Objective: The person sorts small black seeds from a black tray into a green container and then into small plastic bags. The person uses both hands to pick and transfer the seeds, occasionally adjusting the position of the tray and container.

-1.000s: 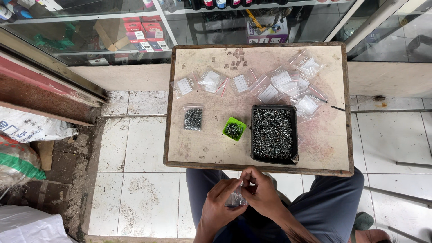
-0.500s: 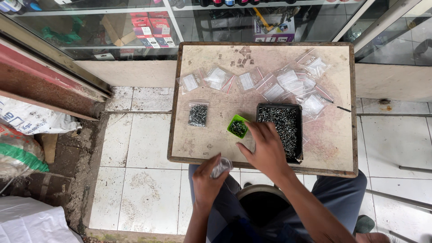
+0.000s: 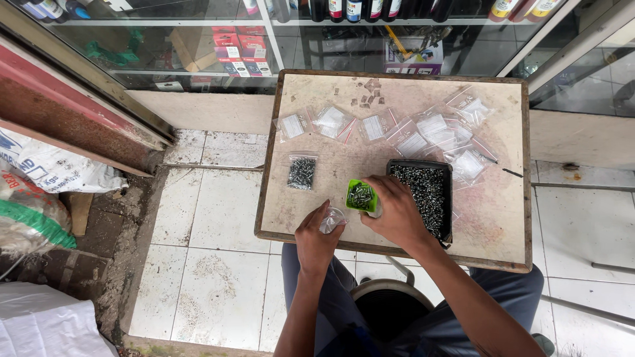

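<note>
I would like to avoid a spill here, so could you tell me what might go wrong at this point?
1. The right hand holds the small green cup of screws near the table's front edge; a tilt could scatter screws onto the tiled floor.
2. The left hand pinches a small clear bag with a narrow mouth, so poured screws may miss it.
3. The right forearm crosses the full black tray and could nudge it.
</note>
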